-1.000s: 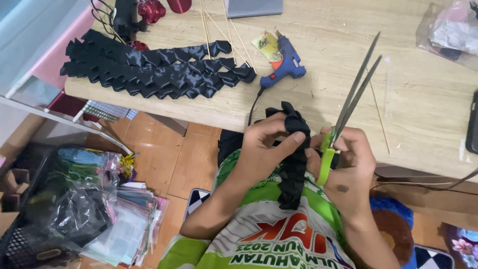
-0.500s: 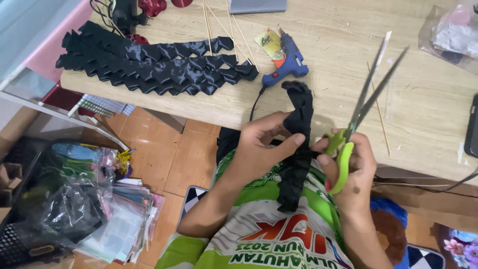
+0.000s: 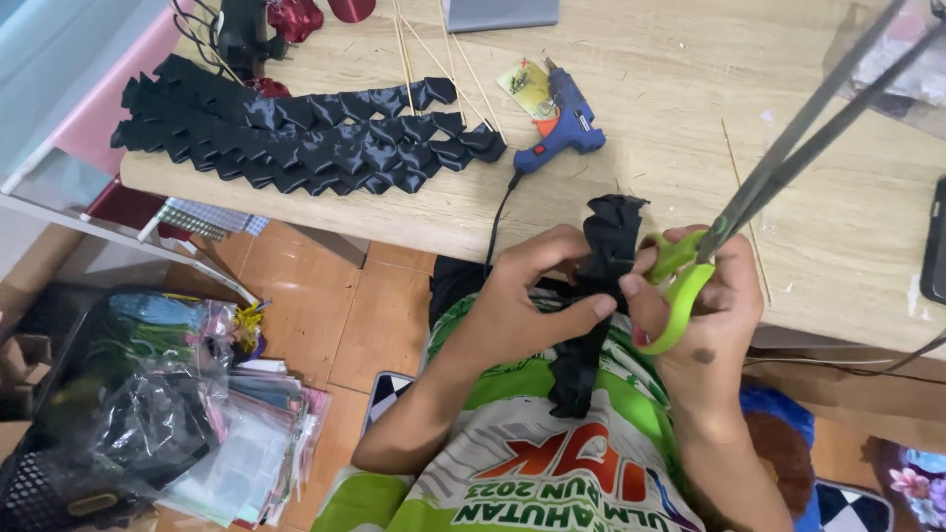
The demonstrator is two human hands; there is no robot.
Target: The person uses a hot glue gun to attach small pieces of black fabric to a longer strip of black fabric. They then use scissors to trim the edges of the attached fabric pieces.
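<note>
My left hand (image 3: 527, 296) and my right hand (image 3: 705, 305) pinch a folded black satin ribbon strip (image 3: 603, 286) between them, just in front of the wooden table edge (image 3: 394, 222). The strip's ruffled top sticks up above my fingers and its tail hangs down over my shirt. My right hand also holds green-handled scissors (image 3: 788, 158), whose long blades point up and to the right, slightly apart. Several finished black folded ribbon strips (image 3: 296, 143) lie on the table at the left.
A blue glue gun (image 3: 562, 123) lies on the table with its black cord running off the edge. Thin bamboo skewers (image 3: 434, 49) lie near it. A dark phone (image 3: 934, 256) sits at the right edge. Bags of craft supplies (image 3: 187, 414) stand on the floor at left.
The hands and the ribbon strip have moved up and right, closer to the table edge. The scissors blades now point further right and reach the frame's corner.
</note>
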